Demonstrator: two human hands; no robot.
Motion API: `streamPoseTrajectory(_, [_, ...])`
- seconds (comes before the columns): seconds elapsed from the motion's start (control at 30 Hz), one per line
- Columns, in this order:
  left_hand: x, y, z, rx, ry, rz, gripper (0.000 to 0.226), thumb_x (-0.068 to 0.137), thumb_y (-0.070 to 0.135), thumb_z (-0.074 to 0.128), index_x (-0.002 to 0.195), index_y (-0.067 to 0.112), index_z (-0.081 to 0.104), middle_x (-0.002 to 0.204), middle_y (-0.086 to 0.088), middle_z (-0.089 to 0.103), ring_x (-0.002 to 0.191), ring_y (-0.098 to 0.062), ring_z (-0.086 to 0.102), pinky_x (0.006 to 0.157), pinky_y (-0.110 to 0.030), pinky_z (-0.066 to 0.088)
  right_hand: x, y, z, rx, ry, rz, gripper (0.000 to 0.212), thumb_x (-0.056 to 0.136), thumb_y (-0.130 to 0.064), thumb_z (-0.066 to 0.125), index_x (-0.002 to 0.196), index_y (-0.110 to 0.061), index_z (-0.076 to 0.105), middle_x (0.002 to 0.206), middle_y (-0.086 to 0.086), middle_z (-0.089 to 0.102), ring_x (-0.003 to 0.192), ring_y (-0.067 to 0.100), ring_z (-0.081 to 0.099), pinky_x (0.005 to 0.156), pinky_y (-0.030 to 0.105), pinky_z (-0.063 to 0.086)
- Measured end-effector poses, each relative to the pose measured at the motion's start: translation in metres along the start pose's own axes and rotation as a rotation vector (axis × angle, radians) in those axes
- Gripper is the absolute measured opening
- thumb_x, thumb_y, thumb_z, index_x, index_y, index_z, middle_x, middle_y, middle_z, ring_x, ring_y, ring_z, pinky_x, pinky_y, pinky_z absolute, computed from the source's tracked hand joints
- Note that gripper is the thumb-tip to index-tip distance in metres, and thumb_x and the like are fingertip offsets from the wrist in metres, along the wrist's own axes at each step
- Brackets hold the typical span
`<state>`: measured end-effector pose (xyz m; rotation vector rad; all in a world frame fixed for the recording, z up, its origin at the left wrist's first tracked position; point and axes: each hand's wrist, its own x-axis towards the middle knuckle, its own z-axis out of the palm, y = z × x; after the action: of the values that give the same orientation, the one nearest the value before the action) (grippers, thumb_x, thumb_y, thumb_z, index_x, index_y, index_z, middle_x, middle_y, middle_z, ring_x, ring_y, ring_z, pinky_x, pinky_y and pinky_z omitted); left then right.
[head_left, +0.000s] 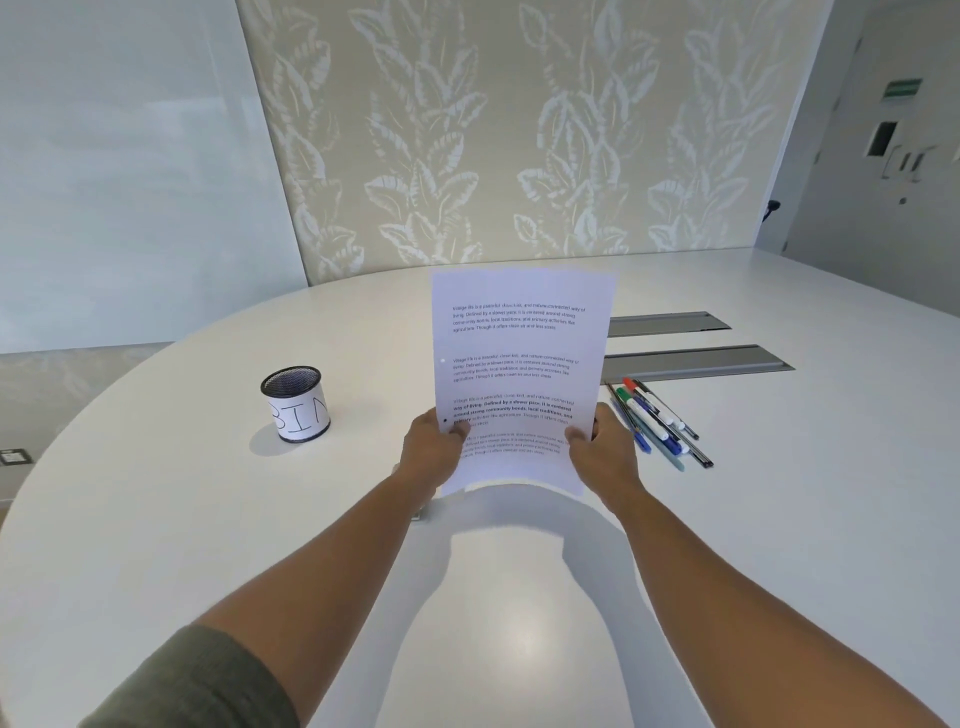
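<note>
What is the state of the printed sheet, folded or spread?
Spread. The printed sheet shows four text blocks with no crease; the left hand and right hand grip its lower sides.

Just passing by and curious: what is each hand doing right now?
Left hand: grips the printed sheet at its lower left edge.
Right hand: grips the same sheet at its lower right edge.

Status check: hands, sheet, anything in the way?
Left hand, right hand: both grip the printed sheet by its lower sides. Sheet held above the table. Pens right, mesh cup left, nothing blocking.
</note>
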<state>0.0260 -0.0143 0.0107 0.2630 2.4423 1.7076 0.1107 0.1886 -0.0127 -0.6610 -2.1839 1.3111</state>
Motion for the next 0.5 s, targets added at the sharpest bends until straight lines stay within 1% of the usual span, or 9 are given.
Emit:
streamPoseTrajectory(0.1, [0.001, 0.004, 0.002, -0.050, 0.033, 0.022, 0.025, 0.096, 0.021, 0.058, 0.120, 0.019, 0.066, 0.113, -0.002, 0.072, 0.102, -0.028, 0.068, 0.093, -0.041, 0.055, 0.004, -0.007, -0.001, 0.018, 0.016, -0.021, 0.015, 0.091, -0.011, 0.057, 0.101, -0.021, 0.052, 0.101, -0.001, 0.066, 0.090, 0.021, 0.063, 0.059, 0.020, 0.043])
streamPoseTrajectory(0.17, [-0.001, 0.002, 0.005, -0.070, 0.040, 0.013, 0.027, 0.096, 0.020, 0.058, 0.122, 0.019, 0.066, 0.114, -0.002, 0.072, 0.103, -0.027, 0.067, 0.092, -0.039, 0.054, 0.003, -0.007, -0.001, 0.010, 0.009, -0.015, 0.016, 0.091, -0.010, 0.057, 0.103, -0.020, 0.052, 0.101, -0.001, 0.065, 0.090, 0.020, 0.063, 0.060, 0.020, 0.044])
streamPoseTrajectory(0.23, [-0.005, -0.007, 0.010, -0.031, 0.019, -0.005, 0.027, 0.096, 0.019, 0.058, 0.122, 0.019, 0.066, 0.114, -0.002, 0.072, 0.102, -0.027, 0.067, 0.086, -0.034, 0.052, -0.002, 0.000, -0.001, -0.043, -0.030, 0.011, 0.018, 0.090, -0.008, 0.056, 0.106, -0.016, 0.054, 0.101, 0.000, 0.064, 0.089, 0.021, 0.062, 0.060, 0.020, 0.044])
streamPoseTrajectory(0.27, [-0.008, -0.013, 0.012, 0.000, 0.003, -0.021, 0.028, 0.096, 0.019, 0.059, 0.123, 0.018, 0.066, 0.114, -0.003, 0.072, 0.102, -0.027, 0.066, 0.086, -0.033, 0.051, -0.006, 0.007, -0.001, -0.086, -0.063, 0.024, 0.019, 0.088, -0.007, 0.054, 0.106, -0.015, 0.054, 0.100, 0.001, 0.064, 0.088, 0.022, 0.061, 0.057, 0.020, 0.043])
streamPoseTrajectory(0.33, [-0.014, -0.026, 0.016, 0.064, -0.020, -0.059, 0.031, 0.095, 0.020, 0.059, 0.126, 0.016, 0.065, 0.116, -0.005, 0.072, 0.106, -0.029, 0.064, 0.093, -0.038, 0.052, -0.016, 0.022, 0.000, -0.172, -0.124, 0.045, 0.017, 0.087, -0.006, 0.051, 0.102, -0.014, 0.053, 0.096, 0.004, 0.063, 0.082, 0.023, 0.060, 0.053, 0.021, 0.040])
streamPoseTrajectory(0.4, [-0.018, -0.036, 0.020, 0.109, -0.024, -0.079, 0.033, 0.095, 0.020, 0.058, 0.127, 0.016, 0.064, 0.118, -0.006, 0.070, 0.110, -0.030, 0.061, 0.096, -0.041, 0.052, -0.022, 0.034, 0.000, -0.215, -0.142, 0.067, 0.014, 0.087, -0.005, 0.050, 0.098, -0.012, 0.053, 0.091, 0.006, 0.062, 0.078, 0.026, 0.059, 0.053, 0.025, 0.042])
streamPoseTrajectory(0.43, [-0.019, -0.039, 0.021, 0.115, -0.021, -0.081, 0.032, 0.095, 0.020, 0.058, 0.126, 0.016, 0.064, 0.117, -0.005, 0.069, 0.109, -0.029, 0.060, 0.093, -0.039, 0.051, -0.024, 0.037, 0.000, -0.221, -0.141, 0.083, 0.013, 0.088, -0.005, 0.051, 0.098, -0.012, 0.054, 0.089, 0.007, 0.062, 0.077, 0.026, 0.059, 0.056, 0.026, 0.043])
streamPoseTrajectory(0.5, [-0.020, -0.041, 0.023, 0.118, -0.013, -0.075, 0.028, 0.095, 0.019, 0.058, 0.122, 0.017, 0.066, 0.108, -0.002, 0.069, 0.100, -0.025, 0.060, 0.082, -0.031, 0.048, -0.025, 0.039, 0.000, -0.232, -0.138, 0.104, 0.012, 0.088, -0.005, 0.051, 0.096, -0.014, 0.053, 0.086, 0.007, 0.062, 0.075, 0.025, 0.059, 0.056, 0.026, 0.044])
